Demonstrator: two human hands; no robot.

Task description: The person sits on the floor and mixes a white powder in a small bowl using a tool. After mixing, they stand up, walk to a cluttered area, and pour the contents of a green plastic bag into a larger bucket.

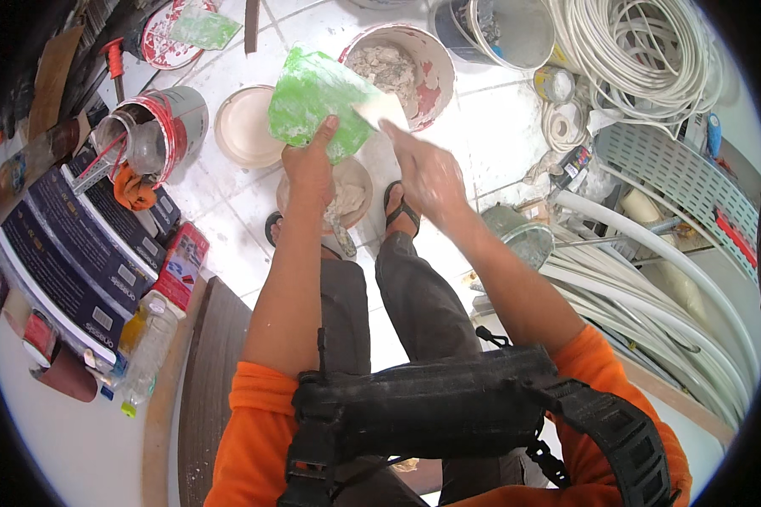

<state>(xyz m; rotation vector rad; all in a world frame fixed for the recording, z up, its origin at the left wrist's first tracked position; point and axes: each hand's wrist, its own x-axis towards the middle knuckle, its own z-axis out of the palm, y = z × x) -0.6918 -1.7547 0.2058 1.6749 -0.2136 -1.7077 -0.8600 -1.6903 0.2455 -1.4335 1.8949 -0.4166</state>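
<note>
My left hand (311,169) is closed round the near edge of a green plastic plastering board (306,97), its thumb on top. White filler smears the board. My right hand (431,173), blurred by motion, grips a pale flat scraper (387,110) whose blade meets or overlaps the board's right edge. Just beyond the scraper stands a bucket (440,80) with lumpy grey-white filler (385,69) inside. Below my hands, between my feet, a smaller tub (363,182) holds more filler (347,201), partly hidden by my left forearm.
A pale round lid (241,127) lies left of the board. A bucket with red-stained sides (190,118) stands farther left, beside stacked dark boxes (68,245). Another bucket (524,34) is at the back. Cable coils (651,59) and white pipes (651,296) crowd the right.
</note>
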